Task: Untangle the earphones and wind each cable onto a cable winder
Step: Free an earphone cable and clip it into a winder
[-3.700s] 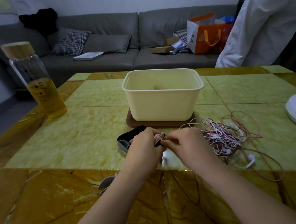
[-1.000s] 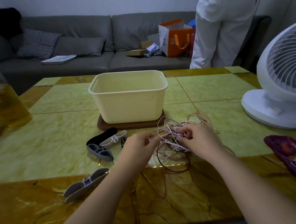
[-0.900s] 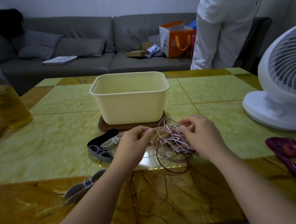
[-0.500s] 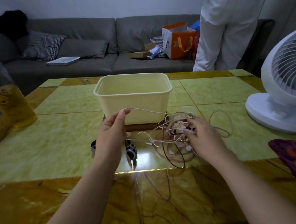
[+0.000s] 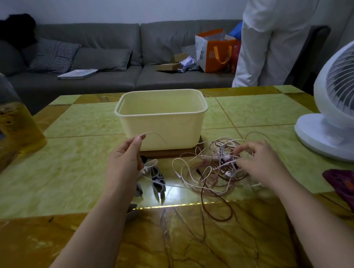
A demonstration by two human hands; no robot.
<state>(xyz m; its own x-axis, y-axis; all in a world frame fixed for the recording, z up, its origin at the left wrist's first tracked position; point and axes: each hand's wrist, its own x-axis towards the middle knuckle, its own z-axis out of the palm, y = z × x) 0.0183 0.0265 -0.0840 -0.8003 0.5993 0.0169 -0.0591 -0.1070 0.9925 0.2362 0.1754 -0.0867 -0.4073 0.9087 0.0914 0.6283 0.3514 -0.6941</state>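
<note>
Left hand (image 5: 124, 161) is raised off the bench, thumb and forefinger pinching one thin white earphone cable (image 5: 156, 134). The strand arcs across the front of the cream rectangular plastic tub (image 5: 162, 120) and drops right toward the tangle.

Right hand (image 5: 261, 160) is down on the tangle of pink, white and dark-red earphone cables (image 5: 206, 175), fingers and thumb curled in, nipping a clump near a white earbud (image 5: 229, 173). The tangle lies on the yellow-green marbled bench (image 5: 64, 168), to the right of my left hand, in front of the tub's right corner.

Step in hand, as I judge it: draw the white cable free.

Method:
- Use the right hand as anchor.
- Pull slowly and low with the left.
- Stop the moment a loop tightens, then feed that loop back through rather than tug.

The cable is thin, so a hard pull would likely cinch the knot or strain an earbud joint. Winding not yet begun, as far as the visible winders show.

Grey, white and black plastic cable winders (image 5: 158, 178) lie just right of my left hand, near the tangle.

Beyond: the tub stands on a brown wooden board (image 5: 170, 153); a white desk fan (image 5: 341, 107) is far right.

Not clear:
- how many earphones are in the tangle
- which end I hold
- the winder count, since my left hand covers some
- the tub's inside bottom, which is out of sight

The glass bottle of amber liquid (image 5: 13, 122) is cut off at left and the purple patterned object (image 5: 350, 187) at right.
</note>
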